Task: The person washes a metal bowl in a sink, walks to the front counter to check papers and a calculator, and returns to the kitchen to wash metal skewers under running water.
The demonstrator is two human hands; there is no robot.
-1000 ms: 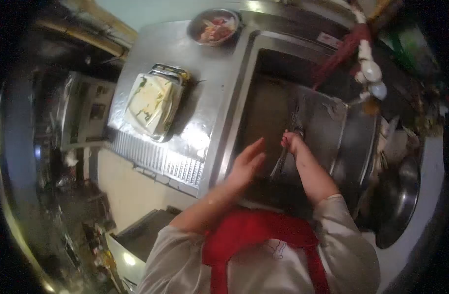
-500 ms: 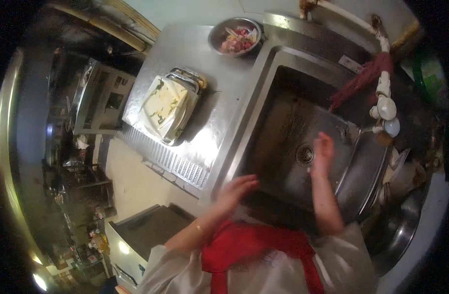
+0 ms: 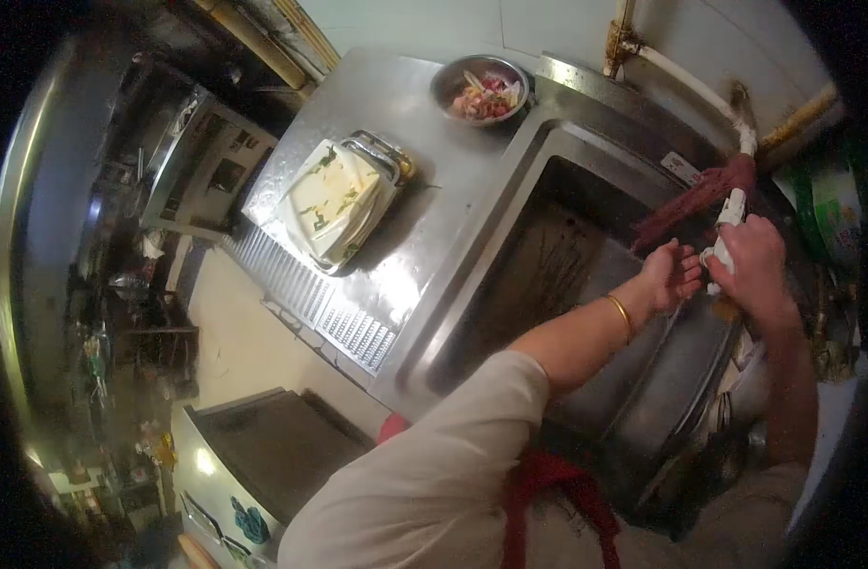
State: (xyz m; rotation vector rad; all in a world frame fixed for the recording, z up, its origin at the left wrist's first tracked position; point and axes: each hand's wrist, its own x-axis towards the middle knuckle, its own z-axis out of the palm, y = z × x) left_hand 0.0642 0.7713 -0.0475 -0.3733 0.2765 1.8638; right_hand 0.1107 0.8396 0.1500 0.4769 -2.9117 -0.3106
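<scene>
Gripping the white tap point(image 3: 732, 207), R hand point(image 3: 753, 264) is closed on it; L hand point(image 3: 671, 275), palm up w/ fingers loosely open, is just beside it, over the sink point(image 3: 557, 270). Red cloth point(image 3: 690, 197) hangs nr tap. On the metal desk point(image 3: 358, 85), L of sink: steel bowl point(image 3: 437, 92) w/ mixed food, & white item point(image 3: 329, 194) w/ green bits.

Beige sleeves point(image 3: 424, 446), red apron straps point(image 3: 515, 517) and one bangle point(image 3: 621, 319) (thin, gold-coloured) are worn.

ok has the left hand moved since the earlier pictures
Yes. The left hand has crossed the sink, rightward and away from the body, and is now beside the white tap.
</scene>
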